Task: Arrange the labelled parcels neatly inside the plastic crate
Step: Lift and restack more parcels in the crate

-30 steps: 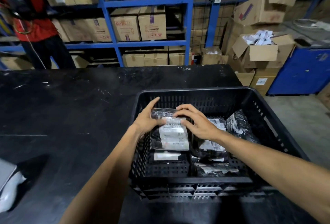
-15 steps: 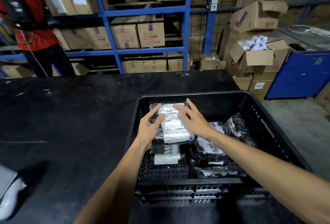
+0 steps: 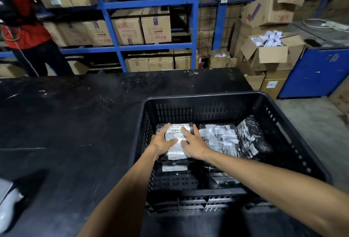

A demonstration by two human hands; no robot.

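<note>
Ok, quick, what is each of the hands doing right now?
Left hand: open, flat on the black plastic-wrapped parcel with white label.
Right hand: open, flat on the same parcel.

A scuffed black counter [image 3: 75, 123] fills the near ground. Beyond its far edge stands blue metal shelving [image 3: 111, 28] stacked with cardboard boxes [image 3: 141, 26]. At far right, open cartons [image 3: 264, 55] pile beside a blue cabinet [image 3: 317, 72] on a grey concrete floor [image 3: 311, 115]; light is dim
</note>
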